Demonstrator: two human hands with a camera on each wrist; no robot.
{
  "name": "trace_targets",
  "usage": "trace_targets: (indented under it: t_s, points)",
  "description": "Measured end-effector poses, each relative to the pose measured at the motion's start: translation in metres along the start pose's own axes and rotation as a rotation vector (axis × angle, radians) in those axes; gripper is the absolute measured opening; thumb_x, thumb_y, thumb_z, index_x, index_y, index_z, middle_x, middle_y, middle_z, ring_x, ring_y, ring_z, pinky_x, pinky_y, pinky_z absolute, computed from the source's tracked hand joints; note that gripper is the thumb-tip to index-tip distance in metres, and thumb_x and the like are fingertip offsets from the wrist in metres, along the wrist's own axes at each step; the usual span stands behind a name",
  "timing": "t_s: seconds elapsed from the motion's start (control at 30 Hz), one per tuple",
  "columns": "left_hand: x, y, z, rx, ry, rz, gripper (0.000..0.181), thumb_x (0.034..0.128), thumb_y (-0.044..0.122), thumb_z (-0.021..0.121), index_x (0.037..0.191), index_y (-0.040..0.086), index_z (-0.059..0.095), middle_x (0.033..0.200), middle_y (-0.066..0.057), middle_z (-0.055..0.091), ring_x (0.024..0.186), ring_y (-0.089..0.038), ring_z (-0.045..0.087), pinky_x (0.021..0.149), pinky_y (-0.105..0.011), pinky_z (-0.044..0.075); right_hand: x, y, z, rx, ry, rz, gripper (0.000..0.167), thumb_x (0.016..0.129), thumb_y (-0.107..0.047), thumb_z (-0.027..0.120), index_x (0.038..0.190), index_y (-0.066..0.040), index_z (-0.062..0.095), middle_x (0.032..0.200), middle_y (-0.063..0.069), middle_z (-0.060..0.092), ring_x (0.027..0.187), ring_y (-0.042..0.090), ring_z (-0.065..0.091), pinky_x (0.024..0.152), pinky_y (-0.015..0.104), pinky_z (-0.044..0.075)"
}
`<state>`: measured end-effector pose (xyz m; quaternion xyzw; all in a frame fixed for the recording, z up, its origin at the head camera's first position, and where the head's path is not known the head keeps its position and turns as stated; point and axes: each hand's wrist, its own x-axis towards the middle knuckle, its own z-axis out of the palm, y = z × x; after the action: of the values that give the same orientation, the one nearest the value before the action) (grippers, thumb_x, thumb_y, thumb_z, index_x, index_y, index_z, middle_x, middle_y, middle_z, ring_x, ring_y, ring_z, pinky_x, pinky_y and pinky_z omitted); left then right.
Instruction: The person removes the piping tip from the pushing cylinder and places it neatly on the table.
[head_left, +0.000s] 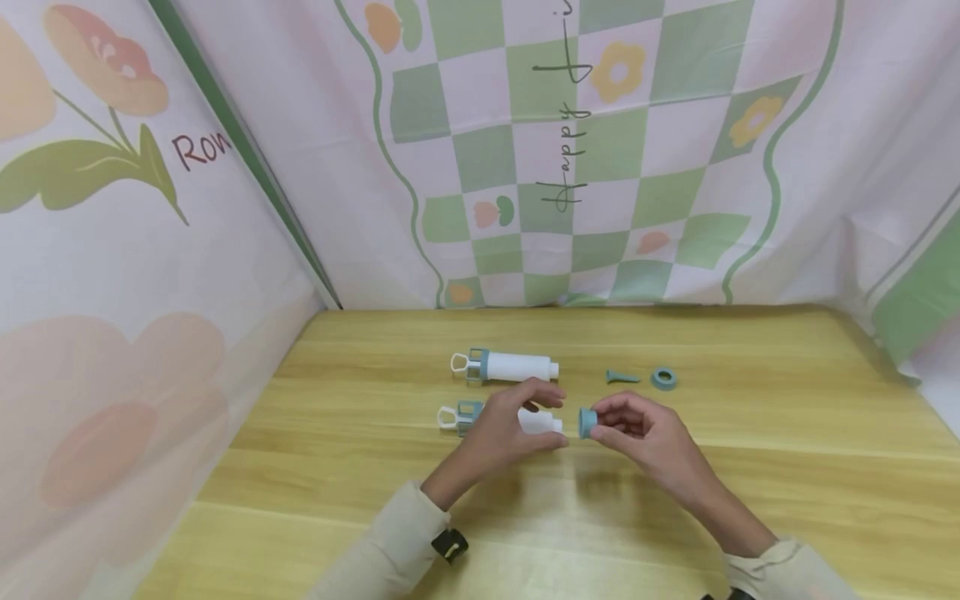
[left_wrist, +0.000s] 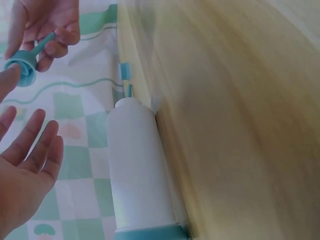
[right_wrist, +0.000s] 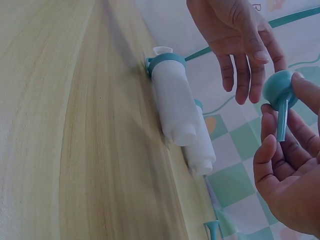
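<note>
My right hand (head_left: 655, 435) pinches a small teal cup-shaped cap (head_left: 585, 423) between thumb and fingers. In the right wrist view, the cap (right_wrist: 276, 89) has a narrow stem (right_wrist: 282, 122) running back between the fingers. My left hand (head_left: 501, 429) is held with thumb and fingers spread, just left of the cap, above a white bottle-like tube (head_left: 536, 421) and partly hiding it. The left hand (left_wrist: 22, 182) grips nothing. A white loop handle (head_left: 447, 417) and a teal cage-like collar (head_left: 469, 414) form the tube's left end.
Behind, a second white tube (head_left: 519, 367) of the same kind lies parallel. Right of it are a small teal funnel-shaped piece (head_left: 622, 377) and a teal ring (head_left: 663, 378). All rest on a wooden table (head_left: 360, 467), with patterned curtains (head_left: 540, 150) at the back and left.
</note>
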<state>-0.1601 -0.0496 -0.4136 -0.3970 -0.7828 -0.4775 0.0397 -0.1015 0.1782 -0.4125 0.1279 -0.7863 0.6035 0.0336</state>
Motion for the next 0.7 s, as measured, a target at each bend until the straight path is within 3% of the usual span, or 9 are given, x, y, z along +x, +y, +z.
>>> trace_targets:
  t_s: [0.2, 0.47, 0.7]
  points:
    - [0.0013, 0.0016, 0.0020, -0.043, -0.013, -0.021, 0.047, 0.0783, 0.007, 0.086, 0.119, 0.005, 0.062, 0.108, -0.010, 0.071, 0.099, -0.023, 0.068, 0.086, -0.032, 0.055, 0.0004, -0.0004, -0.0005, -0.001, -0.007, 0.015, 0.026, 0.094, -0.011, 0.072, 0.113, 0.003, 0.063, 0.101, 0.013, 0.069, 0.088, 0.018, 0.067, 0.077, 0.027, 0.056]
    - [0.0019, 0.0026, 0.0053, -0.070, -0.017, -0.048, 0.047, 0.0783, 0.007, 0.086, 0.119, 0.006, 0.062, 0.107, -0.011, 0.071, 0.091, -0.022, 0.069, 0.084, -0.024, 0.054, 0.0008, 0.0015, 0.0020, -0.002, -0.019, 0.003, 0.024, 0.093, -0.011, 0.072, 0.112, 0.001, 0.064, 0.101, 0.012, 0.067, 0.089, 0.019, 0.067, 0.077, 0.028, 0.056]
    - [0.0025, 0.0031, 0.0052, -0.074, -0.031, -0.037, 0.046, 0.0798, 0.008, 0.085, 0.119, 0.006, 0.062, 0.108, -0.008, 0.071, 0.091, -0.024, 0.069, 0.084, -0.025, 0.054, 0.0018, 0.0022, 0.0040, 0.014, -0.033, -0.018, 0.022, 0.093, -0.009, 0.072, 0.111, 0.001, 0.064, 0.100, 0.012, 0.067, 0.088, 0.020, 0.067, 0.077, 0.028, 0.056]
